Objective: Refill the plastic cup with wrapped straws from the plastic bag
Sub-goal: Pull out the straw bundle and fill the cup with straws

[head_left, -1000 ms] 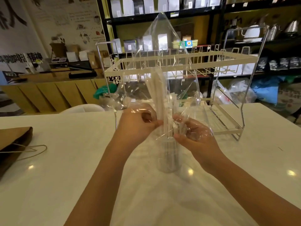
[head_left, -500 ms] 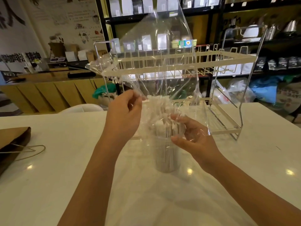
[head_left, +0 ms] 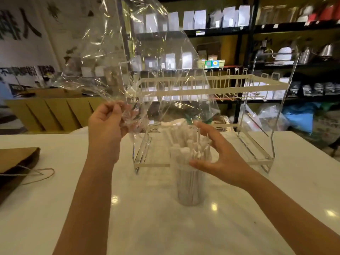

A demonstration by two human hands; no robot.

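- The left hand [head_left: 105,126] is clenched on a bunched edge of the clear plastic bag [head_left: 139,57], which is held up and to the left, above the table [head_left: 147,227].
- The right hand [head_left: 219,159] is spread wide and grasps nothing; its fingers [head_left: 204,129] are curved around the tops of the wrapped straws [head_left: 185,151], touching or just beside them.
- The straws are seen standing upright in the plastic cup [head_left: 190,188], their ends projecting well above the rim and fanning slightly.
- The cup stands on the table, just in front of a clear acrylic rack [head_left: 257,118].
- The bag appears empty: no straws can be made out inside the film, though glare hides part of it.
- The refill is judged nearly complete: the cup looks full and the bag is lifted clear of it.
- What seems left is the tidying of the straw tops and the putting aside of the bag.
- A brown paper bag [head_left: 16,162] lies at the left table edge, well apart.
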